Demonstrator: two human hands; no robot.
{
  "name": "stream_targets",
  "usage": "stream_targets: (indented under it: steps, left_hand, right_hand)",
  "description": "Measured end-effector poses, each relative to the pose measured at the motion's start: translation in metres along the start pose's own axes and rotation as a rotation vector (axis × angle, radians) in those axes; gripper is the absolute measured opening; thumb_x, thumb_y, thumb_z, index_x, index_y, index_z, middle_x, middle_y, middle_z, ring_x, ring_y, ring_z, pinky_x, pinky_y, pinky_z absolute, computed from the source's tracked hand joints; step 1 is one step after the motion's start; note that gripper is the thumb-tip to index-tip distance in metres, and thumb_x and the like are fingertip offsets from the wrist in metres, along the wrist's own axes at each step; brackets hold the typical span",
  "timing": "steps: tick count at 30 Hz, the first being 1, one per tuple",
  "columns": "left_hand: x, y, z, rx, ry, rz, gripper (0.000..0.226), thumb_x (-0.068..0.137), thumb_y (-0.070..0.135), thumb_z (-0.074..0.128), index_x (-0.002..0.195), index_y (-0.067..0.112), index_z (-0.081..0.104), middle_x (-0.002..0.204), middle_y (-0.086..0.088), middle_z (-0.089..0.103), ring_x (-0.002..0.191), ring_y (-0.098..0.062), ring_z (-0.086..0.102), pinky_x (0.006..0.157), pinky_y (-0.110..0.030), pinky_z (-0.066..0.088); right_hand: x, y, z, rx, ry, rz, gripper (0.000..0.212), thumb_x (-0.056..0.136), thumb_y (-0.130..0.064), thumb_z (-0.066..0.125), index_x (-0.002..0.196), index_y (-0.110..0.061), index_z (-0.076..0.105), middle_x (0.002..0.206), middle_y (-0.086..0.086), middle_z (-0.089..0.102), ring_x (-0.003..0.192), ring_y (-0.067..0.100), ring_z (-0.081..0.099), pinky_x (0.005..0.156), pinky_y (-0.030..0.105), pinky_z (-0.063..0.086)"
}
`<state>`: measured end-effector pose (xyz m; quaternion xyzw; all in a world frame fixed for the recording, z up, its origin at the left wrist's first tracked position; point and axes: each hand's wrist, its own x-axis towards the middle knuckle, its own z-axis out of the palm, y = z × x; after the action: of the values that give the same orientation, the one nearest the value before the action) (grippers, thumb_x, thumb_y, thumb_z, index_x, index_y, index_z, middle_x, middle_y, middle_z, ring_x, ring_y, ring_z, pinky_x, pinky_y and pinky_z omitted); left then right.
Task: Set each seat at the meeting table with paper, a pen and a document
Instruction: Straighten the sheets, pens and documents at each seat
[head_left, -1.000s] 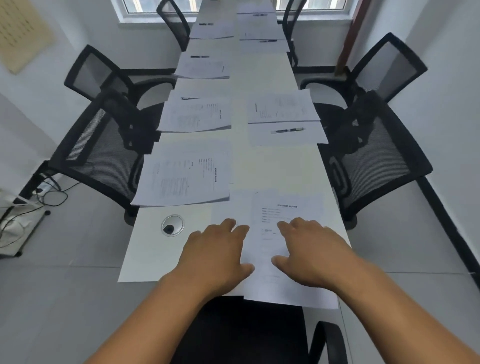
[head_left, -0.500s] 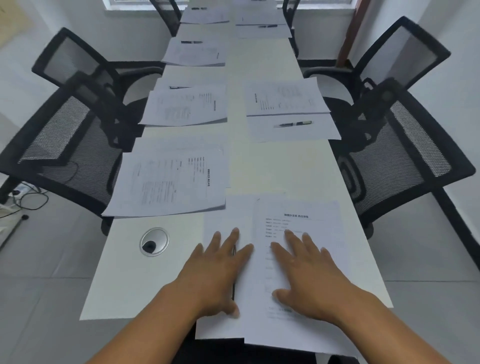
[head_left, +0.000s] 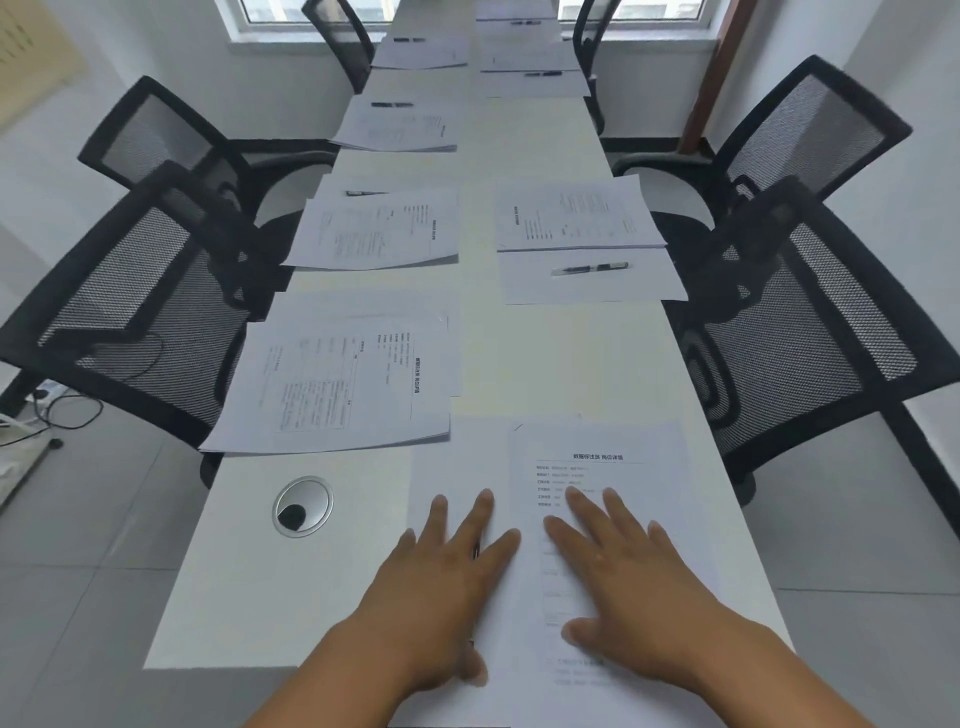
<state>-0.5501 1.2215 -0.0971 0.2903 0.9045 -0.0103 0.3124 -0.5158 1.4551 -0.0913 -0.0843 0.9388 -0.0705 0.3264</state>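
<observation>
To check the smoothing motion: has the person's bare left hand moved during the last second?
Yes, the left hand slid right, away from the round metal table grommet.

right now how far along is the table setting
Mostly done, it seems: the side seats have documents, and the right set shows paper with a pen. In hand: the left hand and right hand lie flat on the head-seat document. The nearest left set shows no pen.

Bright daylight comes in from the wide white-framed window (head_left: 467, 10) at the far end. Shadows are soft and faint. The edges bend outward, and the near papers look a bit blurry.
</observation>
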Motion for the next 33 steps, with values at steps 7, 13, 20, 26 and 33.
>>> stream_targets:
  steps: [7,13,20,26,33]
  left_hand:
    - [-0.005,0.014,0.009,-0.016,-0.005,0.001,0.129,0.087,0.049,0.084,0.169,0.042,-0.014,0.174,0.007,-0.038,0.165,-0.041,-0.024,0.134,-0.058,0.012]
    - [-0.006,0.021,0.011,-0.015,-0.001,-0.006,0.128,0.086,0.050,0.084,0.170,0.040,-0.013,0.175,0.008,-0.037,0.165,-0.041,-0.023,0.134,-0.058,0.011]
    - [0.000,0.032,0.008,-0.019,0.010,-0.020,0.127,0.087,0.053,0.083,0.171,0.038,-0.010,0.176,0.006,-0.036,0.165,-0.043,-0.020,0.133,-0.060,0.016]
    - [0.005,0.033,0.006,-0.021,0.033,-0.032,0.125,0.083,0.055,0.084,0.170,0.038,-0.005,0.176,0.005,-0.034,0.166,-0.044,-0.014,0.129,-0.060,0.025]
    - [0.008,0.035,0.003,-0.020,0.042,-0.040,0.126,0.082,0.055,0.085,0.170,0.038,-0.004,0.176,0.005,-0.034,0.166,-0.044,-0.012,0.127,-0.059,0.031]
  right_hand:
    - [-0.011,0.014,0.006,0.006,-0.007,-0.013,0.101,0.097,-0.057,0.059,0.170,-0.039,-0.008,0.174,-0.012,-0.033,0.162,0.024,-0.030,0.133,0.057,0.000]
    - [-0.013,0.032,0.002,0.016,-0.003,0.005,0.102,0.096,-0.058,0.061,0.170,-0.041,-0.007,0.174,-0.014,-0.032,0.162,0.021,-0.030,0.134,0.055,0.001]
    - [-0.012,0.042,-0.005,0.028,0.000,0.007,0.101,0.097,-0.055,0.064,0.170,-0.041,-0.005,0.175,-0.014,-0.030,0.162,0.021,-0.030,0.135,0.054,0.001]
    - [-0.009,0.043,-0.006,0.026,0.001,-0.005,0.100,0.097,-0.051,0.064,0.170,-0.038,-0.003,0.176,-0.012,-0.029,0.163,0.024,-0.029,0.134,0.054,0.001]
    - [-0.010,0.042,-0.005,-0.002,-0.007,-0.012,0.100,0.097,-0.051,0.061,0.170,-0.038,-0.005,0.175,-0.010,-0.030,0.163,0.026,-0.029,0.134,0.056,0.002]
